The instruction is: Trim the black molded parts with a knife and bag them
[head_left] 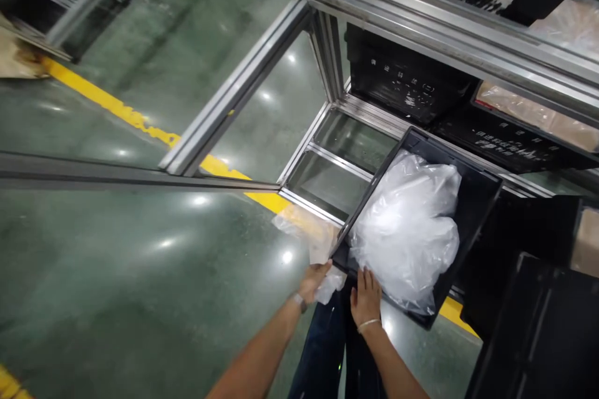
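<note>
A black plastic bin (472, 199) sits tilted in view at the right of centre, partly over the lower rails of a metal rack. Inside it lies a puffy, translucent white plastic bag (407, 224); what the bag contains cannot be made out. My left hand (315, 282) is closed on the bin's near left corner. Loose clear plastic film (309, 227) hangs by that hand, and whether the fingers also pinch it is unclear. My right hand (366, 296) grips the bin's near rim, its fingers over the edge beside the bag.
Aluminium rack posts and rails (243, 87) frame the space ahead and left. Black bins with white lettering (407, 75) stand on the rack behind. More dark bins (543, 324) are stacked at the right. Yellow floor lines (107, 103) cross the green floor.
</note>
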Demonstrator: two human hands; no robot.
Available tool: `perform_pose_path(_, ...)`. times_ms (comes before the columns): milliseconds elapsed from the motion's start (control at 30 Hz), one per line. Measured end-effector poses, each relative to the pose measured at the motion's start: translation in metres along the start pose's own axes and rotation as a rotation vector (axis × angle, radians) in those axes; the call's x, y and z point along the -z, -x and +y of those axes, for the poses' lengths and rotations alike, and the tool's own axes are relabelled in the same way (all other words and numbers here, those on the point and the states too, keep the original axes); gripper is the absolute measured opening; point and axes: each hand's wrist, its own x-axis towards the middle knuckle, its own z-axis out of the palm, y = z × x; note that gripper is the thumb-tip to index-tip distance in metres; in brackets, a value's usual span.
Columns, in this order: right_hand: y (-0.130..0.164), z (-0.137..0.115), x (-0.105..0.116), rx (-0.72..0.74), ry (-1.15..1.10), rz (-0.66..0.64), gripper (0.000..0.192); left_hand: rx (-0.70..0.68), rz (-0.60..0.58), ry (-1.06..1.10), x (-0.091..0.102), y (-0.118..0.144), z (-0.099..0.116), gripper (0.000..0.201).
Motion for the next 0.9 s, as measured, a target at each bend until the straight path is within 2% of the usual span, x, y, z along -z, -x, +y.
perform_pose_path(67, 0.011, -0.017, 0.03, 0.06, -0.079, -0.037, 0.047, -0.026, -0.05, 0.059, 0.025, 0.04, 0.012, 0.033)
perform_pose_path(133, 0.026, -0.042, 0.058, 0.139, -0.167, -0.079, 0.05, -0.079, -0.13, 0.117, 0.045, 0.093, 0.025, 0.038)
perform_pose_path(267, 0.044, -0.109, 0.094, 0.171, -0.293, -0.054, 0.081, -0.201, -0.269, 0.181, 0.075, 0.218, 0.057, 0.048)
perform_pose_path(300, 0.045, -0.124, 0.101, 0.168, -0.318, -0.035, 0.077, -0.236, -0.324, 0.196, 0.081, 0.248, 0.066, 0.049)
perform_pose_path(367, 0.045, -0.147, 0.12, 0.17, -0.371, 0.003, 0.044, -0.321, -0.399, 0.176, 0.093, 0.3, 0.083, 0.05)
perform_pose_path(400, 0.046, -0.154, 0.134, 0.169, -0.396, 0.03, 0.029, -0.376, -0.401, 0.121, 0.099, 0.321, 0.092, 0.048)
perform_pose_path(467, 0.05, -0.156, 0.171, 0.141, -0.44, 0.11, 0.024, -0.564, -0.278, -0.105, 0.111, 0.354, 0.111, 0.039)
perform_pose_path(567, 0.071, -0.138, 0.247, 0.064, -0.49, 0.258, 0.027, -1.023, 0.083, -0.644, 0.124, 0.389, 0.139, 0.028)
perform_pose_path(633, 0.096, -0.122, 0.303, 0.031, -0.501, 0.35, 0.032, -1.29, 0.28, -1.014, 0.121, 0.408, 0.152, 0.03)
perform_pose_path(733, 0.15, -0.109, 0.379, 0.009, -0.498, 0.459, 0.042, -1.53, 0.417, -1.407, 0.1, 0.439, 0.162, 0.036)
perform_pose_path(800, 0.194, -0.112, 0.415, 0.028, -0.499, 0.467, 0.046, -1.706, 0.5, -1.451, 0.081, 0.463, 0.161, 0.037)
perform_pose_path(900, 0.27, -0.128, 0.442, 0.086, -0.492, 0.401, 0.044, -1.968, 0.634, -1.278, 0.053, 0.509, 0.152, 0.037)
